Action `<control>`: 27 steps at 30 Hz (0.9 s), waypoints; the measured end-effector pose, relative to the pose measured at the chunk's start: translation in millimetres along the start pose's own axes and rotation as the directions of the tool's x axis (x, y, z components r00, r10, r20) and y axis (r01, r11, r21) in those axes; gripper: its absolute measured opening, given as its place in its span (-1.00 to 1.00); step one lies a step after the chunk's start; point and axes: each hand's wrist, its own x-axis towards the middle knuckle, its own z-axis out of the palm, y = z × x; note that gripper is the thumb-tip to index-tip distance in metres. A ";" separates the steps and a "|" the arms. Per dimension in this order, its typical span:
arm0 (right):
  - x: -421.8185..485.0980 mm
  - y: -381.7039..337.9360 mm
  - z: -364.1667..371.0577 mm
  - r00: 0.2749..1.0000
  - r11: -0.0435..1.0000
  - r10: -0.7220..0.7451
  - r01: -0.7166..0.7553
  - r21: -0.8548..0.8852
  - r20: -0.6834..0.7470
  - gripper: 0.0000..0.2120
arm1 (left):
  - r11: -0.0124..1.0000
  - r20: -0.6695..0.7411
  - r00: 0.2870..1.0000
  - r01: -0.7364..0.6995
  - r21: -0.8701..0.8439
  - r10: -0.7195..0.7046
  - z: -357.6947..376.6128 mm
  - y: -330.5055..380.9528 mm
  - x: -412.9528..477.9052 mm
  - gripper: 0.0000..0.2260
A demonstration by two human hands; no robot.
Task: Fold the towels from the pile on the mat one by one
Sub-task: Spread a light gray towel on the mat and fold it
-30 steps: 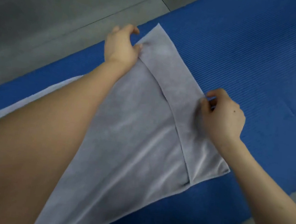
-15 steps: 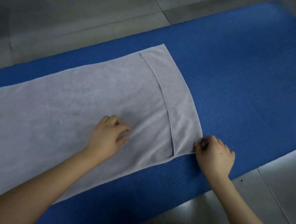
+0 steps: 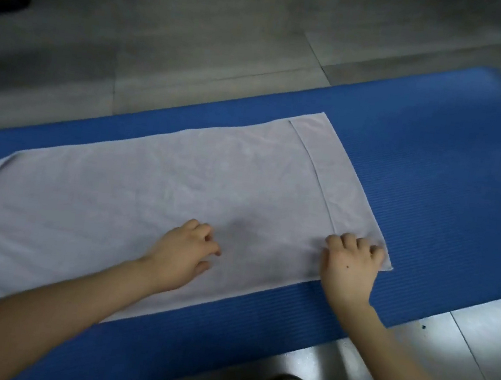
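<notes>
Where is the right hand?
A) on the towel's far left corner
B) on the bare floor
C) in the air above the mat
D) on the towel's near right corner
D: the right hand rests on the grey towel at its near right corner.

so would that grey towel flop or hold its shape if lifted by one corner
Probably floppy: the towel lies flat, folded over itself, with soft creases. Likely light, since it looks thin. Pushed, it would probably bunch on the ribbed mat.
</notes>
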 end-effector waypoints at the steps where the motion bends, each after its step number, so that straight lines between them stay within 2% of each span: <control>1: -5.6 -20.4 -1.9 0.997 0.996 -0.077 0.077 0.052 0.002 -0.79 | 0.999 0.029 0.999 -0.022 0.034 0.021 -7.1 -6.3 -11.0 -0.65; 3: -19.4 -60.8 -5.6 0.966 0.954 -0.257 0.251 0.164 0.013 -0.75 | 0.991 0.120 0.992 -0.062 0.116 0.048 -24.0 -22.0 -36.4 -0.65; 5: -34.6 -98.0 -10.5 0.901 0.873 -0.434 0.415 0.255 0.019 -0.76 | 0.977 0.258 0.965 -0.096 0.192 0.044 -45.4 -32.0 -64.1 -0.69; 7: -48.8 -130.2 -15.3 0.810 0.786 -0.585 0.554 0.275 0.039 -0.80 | 0.963 0.376 0.926 -0.075 0.259 -0.030 -62.8 -42.4 -92.6 -0.75; 9: -60.8 -155.5 -18.7 0.716 0.705 -0.695 0.660 0.261 0.066 -0.80 | 0.951 0.525 0.834 0.001 0.310 -0.172 -73.5 -54.0 -122.5 -0.72; 11: -69.8 -175.9 -23.7 0.632 0.640 -0.765 0.726 0.251 0.120 -0.75 | 0.948 0.555 0.804 0.031 0.318 -0.213 -78.0 -60.9 -151.1 -0.72; 14: -78.8 -198.0 -24.0 0.566 0.600 -0.800 0.766 0.231 0.201 -0.69 | 0.931 0.520 0.790 0.173 0.321 -0.326 -66.7 -72.8 -194.2 -0.74; 16: -81.9 -206.8 -18.7 0.538 0.576 -0.817 0.783 0.236 0.209 -0.66 | 0.932 0.338 0.897 0.177 0.316 -0.285 -46.9 -79.6 -220.3 -0.79; 18: -81.1 -205.8 -12.7 0.536 0.562 -0.827 0.793 0.236 0.169 -0.71 | 0.926 0.213 0.928 0.239 0.293 -0.307 -21.7 -84.6 -240.5 -0.69; 22: -77.7 -209.2 -12.4 0.556 0.546 -0.831 0.804 0.237 0.025 -0.93 | 0.908 0.114 0.909 0.378 0.178 -0.401 36.9 -90.4 -272.0 -0.63; 25: -76.7 -213.5 -9.3 0.585 0.561 -0.810 0.792 0.238 -0.038 -0.77 | 0.877 0.012 0.881 0.470 0.102 -0.473 65.5 -90.9 -286.7 -0.65; 27: -77.4 -213.6 -7.5 0.566 0.544 -0.822 0.810 0.221 -0.052 -0.85 | 0.846 -0.048 0.846 0.533 0.030 -0.531 73.9 -91.4 -291.2 -0.64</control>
